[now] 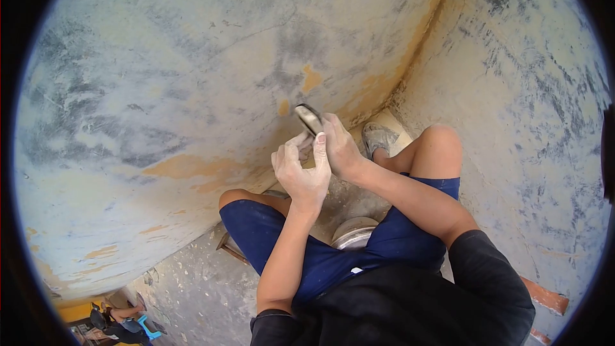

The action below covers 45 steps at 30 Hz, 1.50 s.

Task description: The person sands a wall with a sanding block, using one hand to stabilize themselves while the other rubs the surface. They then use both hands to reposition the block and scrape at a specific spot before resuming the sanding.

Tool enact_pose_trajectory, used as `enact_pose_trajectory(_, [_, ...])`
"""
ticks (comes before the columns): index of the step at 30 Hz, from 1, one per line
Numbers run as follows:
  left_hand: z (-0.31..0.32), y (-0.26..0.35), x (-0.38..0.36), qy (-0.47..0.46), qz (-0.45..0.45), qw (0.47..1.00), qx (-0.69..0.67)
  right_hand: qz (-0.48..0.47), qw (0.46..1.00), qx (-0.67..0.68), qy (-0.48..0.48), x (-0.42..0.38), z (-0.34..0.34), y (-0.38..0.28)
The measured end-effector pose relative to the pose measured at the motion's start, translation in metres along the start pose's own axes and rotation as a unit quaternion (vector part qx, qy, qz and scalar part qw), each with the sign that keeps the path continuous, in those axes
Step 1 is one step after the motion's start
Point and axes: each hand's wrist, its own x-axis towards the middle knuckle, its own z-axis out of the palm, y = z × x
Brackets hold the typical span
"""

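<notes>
By the left hand and right hand, a flat block is held, long axis slanted, far end toward the wall.

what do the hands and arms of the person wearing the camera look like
Black short sleeves end near the elbows; the forearms are bare, with no watch or bracelet visible. The left hand and right hand are ungloved, with pale dust on the fingers.
</notes>
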Motion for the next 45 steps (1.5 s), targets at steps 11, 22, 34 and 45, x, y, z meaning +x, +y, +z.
enact_pose_trajectory(11, [-0.01, -0.014, 0.008, 0.043, 0.044, 0.998, 0.001, 0.054, 0.995, 0.049, -0.061, 0.003, 0.006, -0.001])
enact_pose_trajectory(22, [0.009, -0.068, 0.064, 0.183, 0.251, 0.915, 0.257, 0.218, 0.969, 0.045, 0.106, 0.051, -0.022, 0.012])
enact_pose_trajectory(34, [-0.001, -0.066, 0.069, 0.228, 0.226, 0.906, 0.276, 0.268, 0.954, 0.044, 0.129, 0.064, -0.02, 0.001])
enact_pose_trajectory(45, [-0.058, -0.045, 0.104, 0.271, 0.221, 0.886, 0.305, 0.161, 0.963, 0.073, 0.203, 0.078, 0.0, 0.008])
